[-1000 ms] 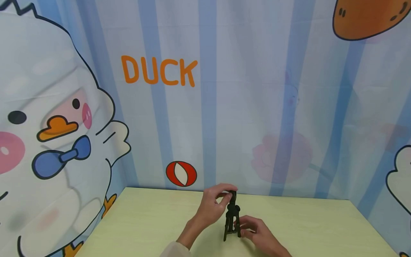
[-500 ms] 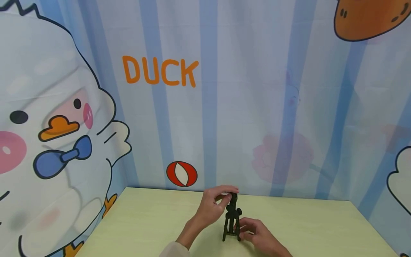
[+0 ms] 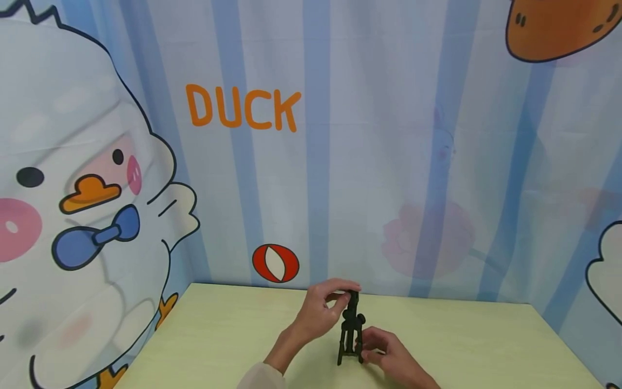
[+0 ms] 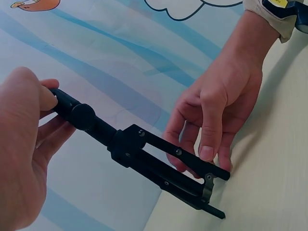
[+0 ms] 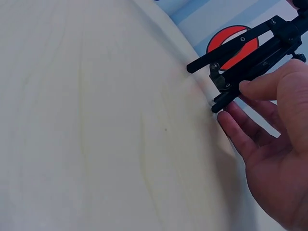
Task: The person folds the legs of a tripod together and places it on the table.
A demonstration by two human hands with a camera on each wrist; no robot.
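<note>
A small black tripod stands upright on the pale table, its legs slightly spread. My left hand pinches the top of it between thumb and fingers; the left wrist view shows the same hand at the tripod's head end. Low down, my right hand pinches one leg near its foot. In the right wrist view the thumb of the right hand lies against that leg of the tripod, with fingers behind it. The metal brace between the legs shows close to the feet.
The pale yellow table reaches back to a cloth backdrop with blue stripes and a printed duck. A red and white ball printed on the cloth appears behind the hands.
The tripod has shifted and turned very slightly between the hands. Both hands keep nearly the same places on it.
</note>
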